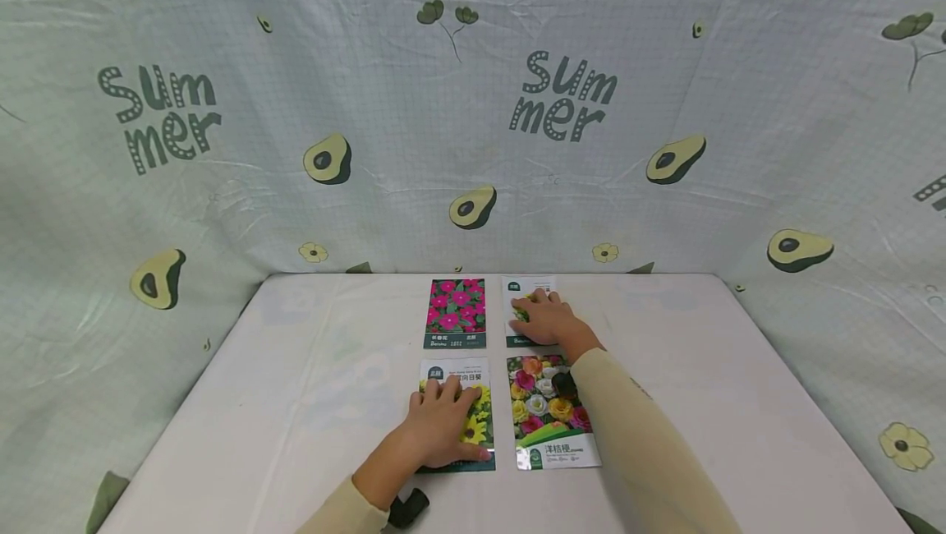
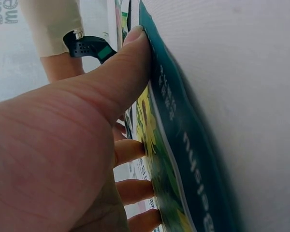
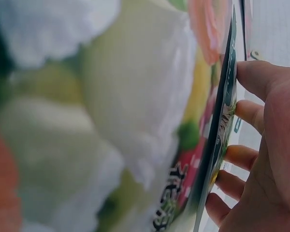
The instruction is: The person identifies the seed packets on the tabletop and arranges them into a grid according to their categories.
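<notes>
My left hand [image 1: 439, 425] rests with spread fingers on the near-left flower seed packet [image 1: 479, 429], which has yellow sunflowers and a dark green bottom band. In the left wrist view its thumb [image 2: 128, 58] lies along that band, while the other fingertips touch the printed front. Farther off, my right hand [image 1: 545, 320] lies on the far-right packet [image 1: 515, 294], white at the top and dark green at the bottom. The right wrist view shows those fingers [image 3: 250, 115] extended, tips against the packet's face. Beneath the right forearm is a packet of multicoloured blooms [image 1: 543, 409], partly covered by the sleeve.
A packet with pink flowers [image 1: 456, 308] lies at the far left of the group. All the packets form two rows on a white-covered table [image 1: 332, 402]. Behind the table's back edge hangs a pale curtain [image 1: 399, 90] printed with avocados and lettering.
</notes>
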### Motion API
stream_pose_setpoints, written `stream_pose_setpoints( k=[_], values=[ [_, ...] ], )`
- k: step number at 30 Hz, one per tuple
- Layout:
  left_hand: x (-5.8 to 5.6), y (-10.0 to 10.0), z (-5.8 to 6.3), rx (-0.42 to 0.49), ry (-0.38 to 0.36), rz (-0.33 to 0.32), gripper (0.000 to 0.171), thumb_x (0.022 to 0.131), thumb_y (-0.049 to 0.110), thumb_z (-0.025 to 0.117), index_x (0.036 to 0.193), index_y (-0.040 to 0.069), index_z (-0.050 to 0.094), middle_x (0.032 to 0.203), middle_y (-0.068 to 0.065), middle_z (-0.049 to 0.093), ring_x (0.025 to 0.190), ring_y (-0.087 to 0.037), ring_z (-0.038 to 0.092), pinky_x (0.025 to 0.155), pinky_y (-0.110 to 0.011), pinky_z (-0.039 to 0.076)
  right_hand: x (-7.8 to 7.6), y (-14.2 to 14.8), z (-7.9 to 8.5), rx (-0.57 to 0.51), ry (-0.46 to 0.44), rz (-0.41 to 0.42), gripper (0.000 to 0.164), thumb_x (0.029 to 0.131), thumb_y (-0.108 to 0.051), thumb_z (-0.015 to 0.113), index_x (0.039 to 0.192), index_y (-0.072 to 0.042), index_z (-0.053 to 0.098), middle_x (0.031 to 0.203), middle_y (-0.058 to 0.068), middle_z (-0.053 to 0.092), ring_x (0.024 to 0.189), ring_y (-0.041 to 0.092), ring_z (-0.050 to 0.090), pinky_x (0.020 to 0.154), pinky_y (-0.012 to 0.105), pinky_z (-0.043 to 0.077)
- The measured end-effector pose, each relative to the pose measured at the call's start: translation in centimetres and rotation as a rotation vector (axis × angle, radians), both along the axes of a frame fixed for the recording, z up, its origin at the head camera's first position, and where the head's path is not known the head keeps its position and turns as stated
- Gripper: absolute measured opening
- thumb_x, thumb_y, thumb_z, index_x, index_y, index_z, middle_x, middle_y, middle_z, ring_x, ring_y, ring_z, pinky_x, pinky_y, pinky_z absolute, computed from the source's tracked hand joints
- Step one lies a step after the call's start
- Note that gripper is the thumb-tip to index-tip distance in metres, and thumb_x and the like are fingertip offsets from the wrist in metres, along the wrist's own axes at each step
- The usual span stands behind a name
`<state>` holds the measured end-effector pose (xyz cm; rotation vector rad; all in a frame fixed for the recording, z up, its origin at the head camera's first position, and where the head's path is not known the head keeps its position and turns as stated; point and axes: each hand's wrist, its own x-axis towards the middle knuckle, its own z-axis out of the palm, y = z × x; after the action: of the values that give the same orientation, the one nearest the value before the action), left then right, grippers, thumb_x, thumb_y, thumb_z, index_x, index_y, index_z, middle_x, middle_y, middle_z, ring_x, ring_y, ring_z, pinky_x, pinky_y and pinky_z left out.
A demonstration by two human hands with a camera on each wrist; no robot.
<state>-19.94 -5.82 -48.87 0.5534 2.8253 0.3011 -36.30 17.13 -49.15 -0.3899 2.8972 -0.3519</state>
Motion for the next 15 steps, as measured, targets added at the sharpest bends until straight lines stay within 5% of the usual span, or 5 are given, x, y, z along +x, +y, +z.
stream_pose_setpoints(
  k=[6, 15],
  values=[
    [-0.2, -0.1, -0.5, 0.007, 0.004, 0.003, 0.091, 0.075, 0.066, 0.081, 0.148, 0.020, 0.051, 0.137, -0.012, 0.047, 0.116, -0.034, 0.041, 0.089, -0.051, 0.036, 0.1, -0.2, 0.2, -0.006, -0.005, -0.007, 0.061, 0.104, -0.052, 0.051, 0.158, -0.025, 0.042, 0.161, 0.018, 0.033, 0.149, 0.045, 0.029, 0.118, 0.063, 0.028],
    [0.3, 0.1, 0.8, -0.005, -0.001, -0.001, 0.092, 0.075, 0.065, 0.082, 0.148, 0.019, 0.051, 0.136, -0.012, 0.047, 0.117, -0.034, 0.042, 0.092, -0.054, 0.037, -0.1, -0.3, 0.2, 0.013, -0.030, -0.006, 0.061, 0.105, -0.053, 0.050, 0.159, -0.026, 0.040, 0.163, 0.018, 0.031, 0.150, 0.046, 0.026, 0.119, 0.063, 0.026]
  ],
)
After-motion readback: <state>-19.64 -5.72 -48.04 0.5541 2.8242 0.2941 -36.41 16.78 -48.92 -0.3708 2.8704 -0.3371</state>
